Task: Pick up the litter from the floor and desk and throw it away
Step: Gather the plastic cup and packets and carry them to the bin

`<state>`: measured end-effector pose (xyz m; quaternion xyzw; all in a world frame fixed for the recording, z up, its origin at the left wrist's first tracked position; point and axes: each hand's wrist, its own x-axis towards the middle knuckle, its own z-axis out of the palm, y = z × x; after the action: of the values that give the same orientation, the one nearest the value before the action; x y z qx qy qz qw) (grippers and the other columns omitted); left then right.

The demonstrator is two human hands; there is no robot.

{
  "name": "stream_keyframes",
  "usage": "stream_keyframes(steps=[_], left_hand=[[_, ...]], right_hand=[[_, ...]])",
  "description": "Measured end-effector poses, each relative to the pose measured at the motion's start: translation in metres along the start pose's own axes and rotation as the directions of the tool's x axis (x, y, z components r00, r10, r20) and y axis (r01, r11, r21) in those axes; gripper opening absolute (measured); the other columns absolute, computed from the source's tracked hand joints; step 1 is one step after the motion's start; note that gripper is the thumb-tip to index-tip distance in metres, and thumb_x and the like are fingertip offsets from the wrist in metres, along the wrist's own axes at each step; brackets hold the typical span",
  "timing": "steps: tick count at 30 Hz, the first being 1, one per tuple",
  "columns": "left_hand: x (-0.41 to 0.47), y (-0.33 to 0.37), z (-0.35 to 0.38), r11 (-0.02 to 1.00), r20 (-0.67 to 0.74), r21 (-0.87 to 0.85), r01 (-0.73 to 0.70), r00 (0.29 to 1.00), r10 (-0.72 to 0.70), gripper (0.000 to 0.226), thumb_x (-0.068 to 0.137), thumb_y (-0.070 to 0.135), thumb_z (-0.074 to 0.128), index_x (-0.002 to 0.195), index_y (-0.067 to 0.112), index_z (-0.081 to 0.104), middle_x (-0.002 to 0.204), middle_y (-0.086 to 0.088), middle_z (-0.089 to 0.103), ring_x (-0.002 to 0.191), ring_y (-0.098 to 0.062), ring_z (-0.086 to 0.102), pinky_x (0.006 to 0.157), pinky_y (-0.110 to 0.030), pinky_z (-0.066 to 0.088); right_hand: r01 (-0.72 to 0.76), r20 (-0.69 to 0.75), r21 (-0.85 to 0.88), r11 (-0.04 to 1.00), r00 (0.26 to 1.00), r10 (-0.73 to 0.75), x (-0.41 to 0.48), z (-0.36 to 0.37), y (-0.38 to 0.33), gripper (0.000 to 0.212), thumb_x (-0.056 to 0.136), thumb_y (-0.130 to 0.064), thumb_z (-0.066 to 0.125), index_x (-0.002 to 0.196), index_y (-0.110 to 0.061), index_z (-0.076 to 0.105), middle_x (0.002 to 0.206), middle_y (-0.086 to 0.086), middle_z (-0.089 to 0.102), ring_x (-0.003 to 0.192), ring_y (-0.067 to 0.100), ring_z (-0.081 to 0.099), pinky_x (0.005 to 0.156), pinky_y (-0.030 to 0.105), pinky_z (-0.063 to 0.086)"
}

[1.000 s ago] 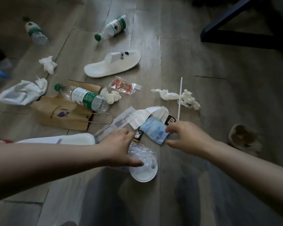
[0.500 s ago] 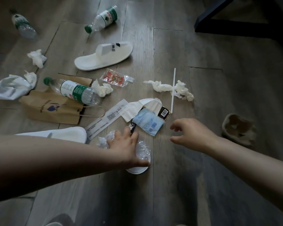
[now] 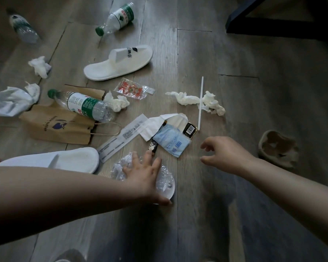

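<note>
**Crushed plastic cup (image 3: 166,183) under the left hand (image 3: 144,173)**

The left hand lies spread over the crushed plastic cup on the wooden floor (image 3: 206,224), fingers straight, thumb along its near rim. The right hand (image 3: 227,154) hovers loosely curled, holding nothing, near a blue packet (image 3: 170,143). Beyond lie a white straw (image 3: 200,103) and a crumpled tissue (image 3: 186,98).

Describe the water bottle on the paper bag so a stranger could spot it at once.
Start at the brown paper bag flat on the floor, left of centre. The bottle lies on its side across it, green cap pointing left. The other two bottles lie farther away on bare floor.
</note>
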<state>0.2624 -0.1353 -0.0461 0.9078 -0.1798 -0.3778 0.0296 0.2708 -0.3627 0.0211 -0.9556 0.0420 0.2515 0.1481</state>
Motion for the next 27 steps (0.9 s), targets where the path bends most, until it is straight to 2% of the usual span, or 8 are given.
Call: stream_keyframes(steps=[4,7,10,12,15,19,23,27], left_hand=[[-0.002,-0.006,0.005,0.995,-0.017,0.067,-0.08,0.997,0.082,0.124,0.051,0.074,0.072,0.147,0.031,0.007,0.156,0.002,-0.014,0.143,-0.04,-0.01,0.11,-0.068,0.015],[-0.001,-0.009,0.002,0.989,-0.078,0.104,-0.105,0.99,0.114,0.108,0.055,0.072,0.069,0.14,0.025,0.021,0.153,0.0,0.002,0.138,-0.037,0.009,0.106,-0.061,0.028],[0.003,-0.016,-0.008,0.987,-0.124,0.1,-0.129,0.982,0.141,0.103,0.057,0.068,0.069,0.136,0.019,0.027,0.139,-0.004,0.023,0.124,-0.029,0.028,0.101,-0.049,0.039],[0.006,-0.024,-0.017,0.99,-0.157,0.026,-0.141,0.977,0.143,0.1,0.058,0.065,0.071,0.135,0.017,0.027,0.132,-0.004,0.029,0.118,-0.025,0.033,0.101,-0.042,0.04],[0.005,-0.037,-0.03,0.981,-0.187,-0.128,-0.146,0.975,0.121,0.098,0.064,0.056,0.075,0.137,0.015,0.025,0.133,-0.004,0.029,0.122,-0.024,0.035,0.103,-0.034,0.035],[0.001,-0.051,-0.042,0.975,-0.231,-0.187,-0.122,0.97,0.077,0.095,0.06,0.057,0.072,0.133,0.017,0.027,0.128,-0.003,0.033,0.118,-0.026,0.041,0.095,-0.032,0.038],[0.0,-0.062,-0.048,0.971,-0.256,-0.223,-0.084,0.966,0.025,0.092,0.048,0.06,0.062,0.125,0.019,0.032,0.124,-0.003,0.037,0.117,-0.025,0.042,0.096,-0.033,0.04],[-0.002,-0.073,-0.052,0.962,-0.286,-0.266,-0.056,0.958,-0.023,0.093,0.053,0.057,0.069,0.129,0.02,0.032,0.124,-0.004,0.039,0.116,-0.025,0.043,0.094,-0.032,0.041]], right_hand=[[0.008,0.008,0.001,1.0,1.0,-0.008,0.003,0.002,-0.002,0.041,0.083,-0.037,0.068,0.12,-0.021,0.061,0.113,-0.003,0.064,0.105,0.013,0.059,0.089,0.032,0.051],[0.008,0.004,0.006,1.0,1.0,-0.008,0.004,0.003,-0.004,0.04,0.082,-0.036,0.069,0.119,-0.021,0.062,0.112,-0.002,0.064,0.103,0.013,0.059,0.087,0.03,0.05],[0.01,0.008,-0.004,1.0,1.0,-0.01,0.005,0.004,-0.006,0.041,0.082,-0.036,0.069,0.12,-0.021,0.062,0.112,-0.002,0.064,0.103,0.013,0.059,0.087,0.03,0.05],[0.015,0.008,-0.015,1.0,1.0,-0.015,0.007,0.004,-0.008,0.042,0.082,-0.036,0.068,0.121,-0.022,0.061,0.114,-0.002,0.063,0.105,0.014,0.058,0.088,0.031,0.05],[0.024,-0.006,-0.02,1.0,1.0,-0.024,0.011,0.006,-0.013,0.047,0.081,-0.037,0.069,0.124,-0.023,0.058,0.12,-0.002,0.06,0.109,0.015,0.056,0.089,0.031,0.049],[0.04,-0.018,0.016,0.999,0.999,-0.04,0.022,0.007,-0.023,0.055,0.081,-0.036,0.07,0.13,-0.022,0.051,0.13,0.002,0.049,0.115,0.019,0.053,0.093,0.032,0.046],[0.051,-0.022,0.053,0.997,0.999,-0.049,0.041,0.012,-0.033,0.081,0.075,-0.041,0.076,0.142,-0.023,0.034,0.136,0.005,0.037,0.119,0.023,0.049,0.097,0.037,0.046],[0.081,-0.016,0.022,0.996,0.997,-0.081,0.066,0.019,-0.038,0.109,0.067,-0.047,0.08,0.151,-0.032,0.01,0.154,0.008,0.016,0.137,0.031,0.031,0.108,0.038,0.038]])
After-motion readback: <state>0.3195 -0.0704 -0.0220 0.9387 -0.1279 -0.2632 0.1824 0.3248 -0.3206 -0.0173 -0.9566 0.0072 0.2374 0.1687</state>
